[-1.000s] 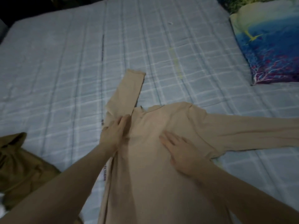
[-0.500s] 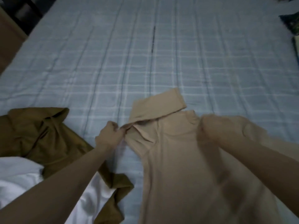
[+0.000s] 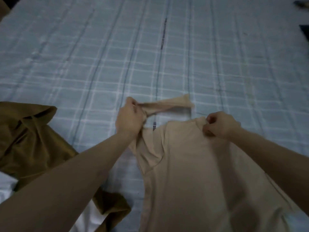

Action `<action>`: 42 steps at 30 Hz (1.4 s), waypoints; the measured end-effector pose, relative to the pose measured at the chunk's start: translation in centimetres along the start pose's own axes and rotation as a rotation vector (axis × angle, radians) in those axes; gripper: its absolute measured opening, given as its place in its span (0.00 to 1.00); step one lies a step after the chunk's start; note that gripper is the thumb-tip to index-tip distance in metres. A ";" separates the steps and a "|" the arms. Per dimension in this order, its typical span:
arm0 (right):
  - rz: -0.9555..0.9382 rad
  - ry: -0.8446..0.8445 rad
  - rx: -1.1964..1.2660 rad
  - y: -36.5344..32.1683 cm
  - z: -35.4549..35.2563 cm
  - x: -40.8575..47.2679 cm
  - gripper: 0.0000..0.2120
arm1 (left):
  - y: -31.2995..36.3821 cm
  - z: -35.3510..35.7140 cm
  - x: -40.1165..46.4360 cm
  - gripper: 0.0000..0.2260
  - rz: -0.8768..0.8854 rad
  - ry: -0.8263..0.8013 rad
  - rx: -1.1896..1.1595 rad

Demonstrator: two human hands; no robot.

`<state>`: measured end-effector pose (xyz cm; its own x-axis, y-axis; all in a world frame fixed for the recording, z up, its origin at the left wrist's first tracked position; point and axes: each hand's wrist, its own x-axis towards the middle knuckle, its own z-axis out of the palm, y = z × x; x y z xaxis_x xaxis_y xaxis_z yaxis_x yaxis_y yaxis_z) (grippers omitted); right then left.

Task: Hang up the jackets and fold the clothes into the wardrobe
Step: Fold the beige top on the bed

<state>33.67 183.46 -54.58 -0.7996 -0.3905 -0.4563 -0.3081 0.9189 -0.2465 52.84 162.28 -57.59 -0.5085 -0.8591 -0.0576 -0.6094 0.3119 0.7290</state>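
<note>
1. At the frame's lower left an olive garment (image 3: 30,136) lies over white cloth (image 3: 6,190) on the checked bedsheet (image 3: 83,64).
2. Your beige top (image 3: 192,173) runs lengthwise from the bottom edge to centre, collar uppermost.
3. Your left hand (image 3: 129,118) grips its sleeve (image 3: 168,105); your right hand (image 3: 220,125) pinches the shoulder.

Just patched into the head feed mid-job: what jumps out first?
Centre frame, a beige long-sleeved top lies on the blue checked bed sheet. The left hand grips its folded sleeve while the right hand pinches the fabric near the collar. At the lower left lies a crumpled brown garment partly over white cloth.
</note>
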 end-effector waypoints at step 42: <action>-0.299 0.506 -0.151 12.9 -1.2 -1.3 0.25 | 5.8 10.2 -2.5 0.07 0.386 -0.483 0.254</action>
<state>30.08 195.89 -56.17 -0.8017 -0.5915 0.0859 -0.5971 0.7861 -0.1599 44.38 170.36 -60.18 -0.8983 -0.4065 -0.1669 -0.4230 0.6971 0.5789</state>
